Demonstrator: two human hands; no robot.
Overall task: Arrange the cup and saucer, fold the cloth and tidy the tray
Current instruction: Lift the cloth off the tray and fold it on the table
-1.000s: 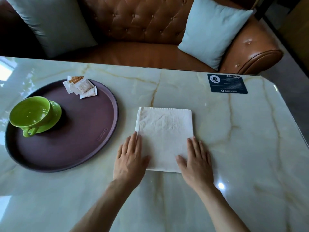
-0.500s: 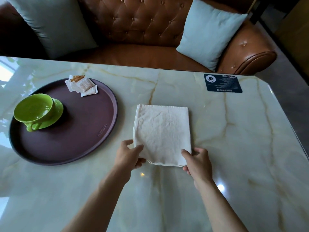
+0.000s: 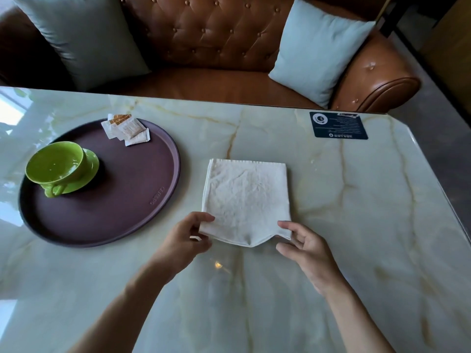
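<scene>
A white cloth (image 3: 246, 200), folded into a rough square, lies on the marble table (image 3: 356, 225). My left hand (image 3: 186, 238) pinches its near left corner and my right hand (image 3: 303, 243) pinches its near right corner. Both corners are lifted a little, so the near edge sags in the middle. To the left, a round dark purple tray (image 3: 122, 200) holds a green cup (image 3: 57, 166) upright on a green saucer (image 3: 89, 169), the cup's handle pointing toward me. Several sugar sachets (image 3: 127, 129) lie piled at the tray's far rim.
A dark blue card (image 3: 337, 124) lies flat near the table's far right corner. Behind the table stands a brown leather sofa (image 3: 216, 42) with two pale cushions (image 3: 318, 44). The table's right corner is cut at an angle.
My hands went from lying flat on the cloth's near edge to pinching its two near corners, which have now risen off the table. Cup, saucer, sachets and tray stayed put.
</scene>
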